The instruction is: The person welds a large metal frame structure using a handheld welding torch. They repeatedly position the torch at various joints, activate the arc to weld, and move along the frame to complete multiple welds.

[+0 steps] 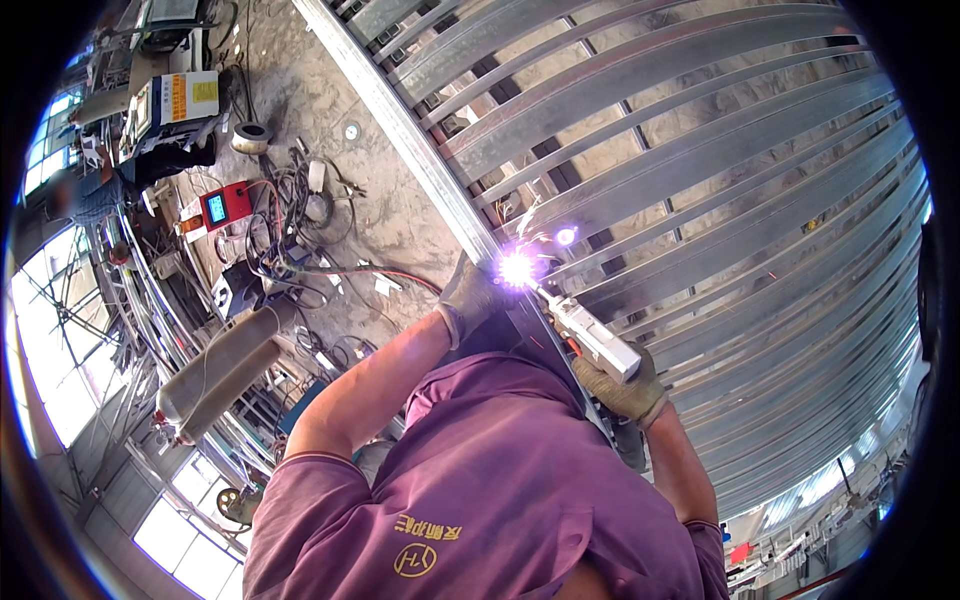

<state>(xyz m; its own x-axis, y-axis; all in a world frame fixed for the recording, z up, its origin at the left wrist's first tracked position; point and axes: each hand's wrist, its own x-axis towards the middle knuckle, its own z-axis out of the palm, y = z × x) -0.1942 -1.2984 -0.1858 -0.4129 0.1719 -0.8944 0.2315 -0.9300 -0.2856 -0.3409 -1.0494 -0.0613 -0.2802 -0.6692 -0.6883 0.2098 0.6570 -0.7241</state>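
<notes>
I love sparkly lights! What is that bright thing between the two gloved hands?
In the head view, a bright welding flash with sparks sits between the left hand and the right hand, at the tip of the welding gun on the metal rail.

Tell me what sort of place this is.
Most likely a metal fabrication workshop. The gloved right hand holds a welding torch sparking against a steel frame; a red welding machine and tangled cables lie on the concrete floor.
</notes>
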